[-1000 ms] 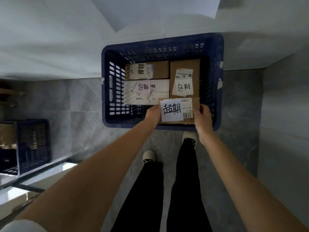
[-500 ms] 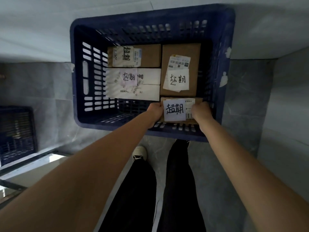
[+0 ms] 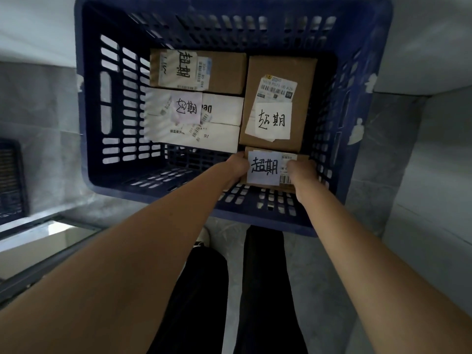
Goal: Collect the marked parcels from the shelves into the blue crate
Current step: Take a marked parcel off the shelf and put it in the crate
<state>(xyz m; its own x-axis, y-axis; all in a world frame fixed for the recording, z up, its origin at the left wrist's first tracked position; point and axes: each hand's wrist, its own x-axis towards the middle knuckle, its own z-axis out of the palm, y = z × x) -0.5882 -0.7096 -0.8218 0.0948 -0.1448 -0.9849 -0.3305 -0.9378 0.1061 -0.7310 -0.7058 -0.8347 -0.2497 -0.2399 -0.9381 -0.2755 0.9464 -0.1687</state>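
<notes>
The blue crate (image 3: pixel 112 190) stands on the floor below me. Both hands hold a small brown parcel (image 3: pixel 265 169) with a handwritten white note, low inside the crate's near right corner. My left hand (image 3: pixel 236 167) grips its left end and my right hand (image 3: pixel 301 172) grips its right end. Three marked parcels lie in the crate: a brown one (image 3: pixel 224 70) at the far left, a white one (image 3: pixel 222 118) in front of it, and a taller brown one (image 3: pixel 278 72) on the right.
Grey tiled floor surrounds the crate, with pale walls behind and to the right. A second dark crate (image 3: pixel 11 180) sits at the left edge beside a metal shelf frame (image 3: pixel 51 223). My legs and a shoe (image 3: pixel 204 236) are just below the crate.
The view has closed in on the crate. Both hands have lowered the small parcel from above the near rim down into the crate's near right corner.
</notes>
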